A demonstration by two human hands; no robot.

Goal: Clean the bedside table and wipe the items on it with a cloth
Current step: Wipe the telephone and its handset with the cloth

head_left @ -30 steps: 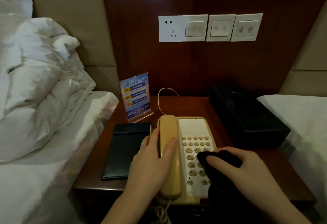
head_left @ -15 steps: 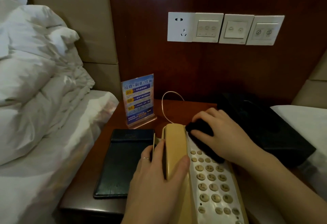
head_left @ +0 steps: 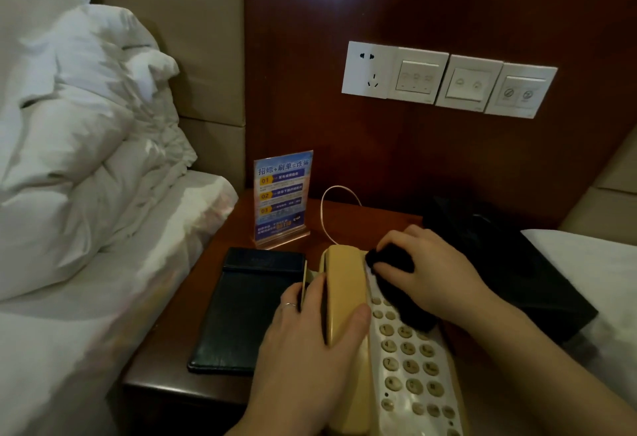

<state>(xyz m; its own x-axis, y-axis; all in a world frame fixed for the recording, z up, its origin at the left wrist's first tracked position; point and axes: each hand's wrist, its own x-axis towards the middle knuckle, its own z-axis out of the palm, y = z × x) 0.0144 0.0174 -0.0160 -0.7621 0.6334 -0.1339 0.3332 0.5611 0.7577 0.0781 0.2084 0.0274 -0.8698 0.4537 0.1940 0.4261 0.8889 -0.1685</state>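
Hotel bedside worktop point(head_left: 375, 215), dim. Left hand point(head_left: 310, 342) grip clamps handset point(head_left: 344, 297) onto phone point(head_left: 406, 359) at 6 o'clock; right hand point(head_left: 431, 273) grip pinches black cloth point(head_left: 393, 259) on the phone's top end. Risk: hard swipe presses keys or snags cord point(head_left: 327, 208). Sign stand point(head_left: 282, 197) at 11, folder point(head_left: 248, 304) at 9, black box point(head_left: 510, 263) at 3 crowd the strokes.

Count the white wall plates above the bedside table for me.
4, in one row on the wood panel: a power socket leftmost, then three switch plates running rightward. None appears hidden.
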